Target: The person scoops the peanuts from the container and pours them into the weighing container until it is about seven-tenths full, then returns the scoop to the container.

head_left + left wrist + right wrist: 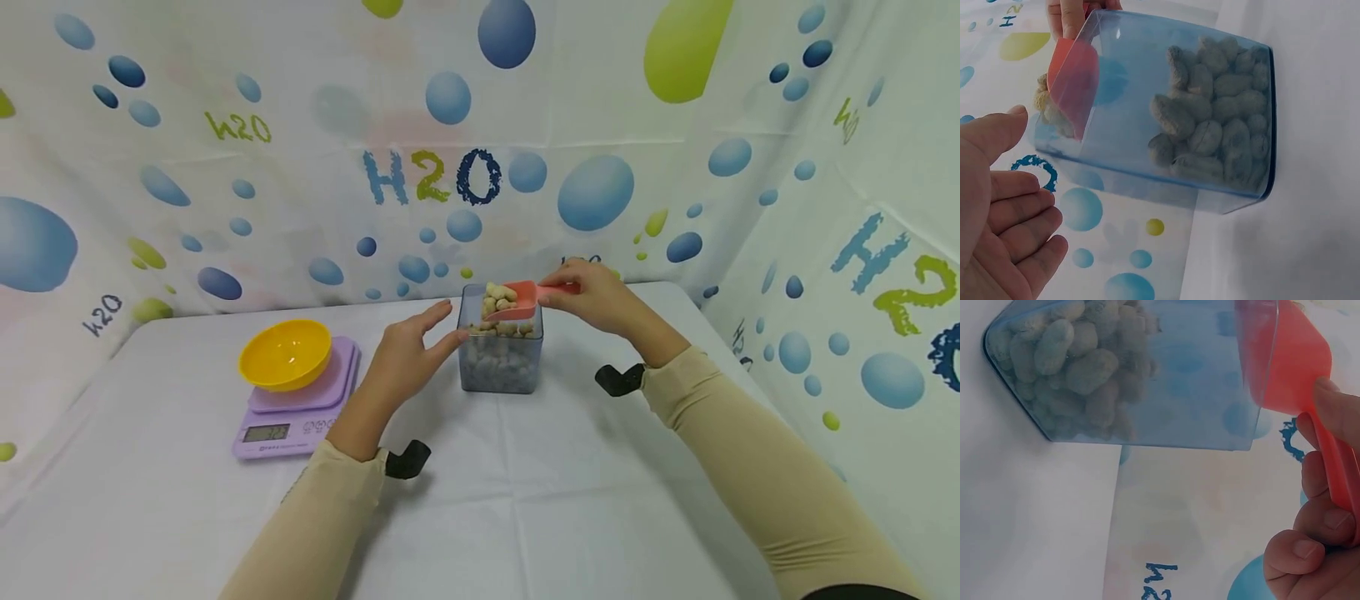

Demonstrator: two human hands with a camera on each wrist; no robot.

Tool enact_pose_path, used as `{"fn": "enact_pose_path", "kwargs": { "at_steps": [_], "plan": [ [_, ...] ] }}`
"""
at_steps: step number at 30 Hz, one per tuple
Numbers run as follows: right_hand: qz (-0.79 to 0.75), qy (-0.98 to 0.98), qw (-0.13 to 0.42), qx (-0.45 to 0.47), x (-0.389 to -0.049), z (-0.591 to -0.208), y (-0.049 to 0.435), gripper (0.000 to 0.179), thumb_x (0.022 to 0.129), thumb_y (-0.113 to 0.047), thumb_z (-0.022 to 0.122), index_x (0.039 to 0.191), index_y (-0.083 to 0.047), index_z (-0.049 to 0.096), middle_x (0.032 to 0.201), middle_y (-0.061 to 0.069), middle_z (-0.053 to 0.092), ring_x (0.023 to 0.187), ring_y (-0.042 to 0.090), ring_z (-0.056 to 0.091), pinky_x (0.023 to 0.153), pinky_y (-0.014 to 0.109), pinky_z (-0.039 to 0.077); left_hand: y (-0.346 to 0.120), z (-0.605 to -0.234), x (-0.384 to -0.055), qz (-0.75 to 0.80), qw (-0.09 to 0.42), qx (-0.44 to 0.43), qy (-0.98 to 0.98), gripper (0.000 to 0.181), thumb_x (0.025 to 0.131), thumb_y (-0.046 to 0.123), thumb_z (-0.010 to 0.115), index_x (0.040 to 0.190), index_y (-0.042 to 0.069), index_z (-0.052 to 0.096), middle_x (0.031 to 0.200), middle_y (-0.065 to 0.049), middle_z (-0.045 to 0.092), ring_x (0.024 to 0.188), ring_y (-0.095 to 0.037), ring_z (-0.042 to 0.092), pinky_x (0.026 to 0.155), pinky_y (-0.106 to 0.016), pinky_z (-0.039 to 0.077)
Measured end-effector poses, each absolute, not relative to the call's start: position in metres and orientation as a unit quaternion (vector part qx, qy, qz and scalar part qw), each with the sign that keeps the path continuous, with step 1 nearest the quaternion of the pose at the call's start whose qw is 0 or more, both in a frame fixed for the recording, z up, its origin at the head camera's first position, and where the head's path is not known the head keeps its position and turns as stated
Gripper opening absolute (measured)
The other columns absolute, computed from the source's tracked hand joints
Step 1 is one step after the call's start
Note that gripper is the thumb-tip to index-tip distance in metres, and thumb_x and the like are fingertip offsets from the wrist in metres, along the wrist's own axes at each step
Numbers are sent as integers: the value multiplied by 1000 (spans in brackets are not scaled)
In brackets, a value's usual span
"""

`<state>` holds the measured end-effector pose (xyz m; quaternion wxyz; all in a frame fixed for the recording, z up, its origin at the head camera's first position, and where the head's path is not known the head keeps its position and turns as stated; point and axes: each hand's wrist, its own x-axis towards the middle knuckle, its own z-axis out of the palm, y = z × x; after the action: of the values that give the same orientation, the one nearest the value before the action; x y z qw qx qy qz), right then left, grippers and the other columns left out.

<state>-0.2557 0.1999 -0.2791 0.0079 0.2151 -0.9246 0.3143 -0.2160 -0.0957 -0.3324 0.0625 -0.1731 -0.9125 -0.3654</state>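
My right hand [592, 296] grips the handle of a coral-red scoop [1294, 362], fingers wrapped round it. Peanuts in their shells [497, 298] are heaped in the scoop, which is at the mouth of a clear bluish square container [500, 375]. More peanuts [1216, 119] fill the lower part of that container, seen through its wall in both wrist views. Beside the container's left side is my left hand [408, 350], its thumb and fingers spread apart and holding nothing; in the head view the thumb tip comes right at the rim.
To the left stands a purple kitchen scale [300, 429] with a lit display, and a yellow bowl [285, 354] sits on it. A white cloth covers the table [465, 517]. Behind and to the right hangs a white curtain [300, 167] printed with bubbles and lettering.
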Motion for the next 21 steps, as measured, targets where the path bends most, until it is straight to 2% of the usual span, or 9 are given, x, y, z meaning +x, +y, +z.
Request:
{"fn": "enact_pose_path", "kwargs": {
  "at_steps": [15,21],
  "plan": [
    [328,-917,35,223,-259,-267,182,36,93,-36,68,120,-11,71,106,5,63,95,23,53,76,37,49,-158,-309,-195,-320,106,-124,-933,67,95,53,58,149,16,44,151,-6,46,140,-31,43,110,-51,40],
    [341,-907,38,243,-259,-258,160,35,94,-36,67,119,-13,71,104,2,61,96,21,52,76,36,50,-192,-306,-185,-311,108,-107,-938,70,95,57,54,150,15,42,153,-8,44,141,-35,39,113,-55,34]
  ]
}}
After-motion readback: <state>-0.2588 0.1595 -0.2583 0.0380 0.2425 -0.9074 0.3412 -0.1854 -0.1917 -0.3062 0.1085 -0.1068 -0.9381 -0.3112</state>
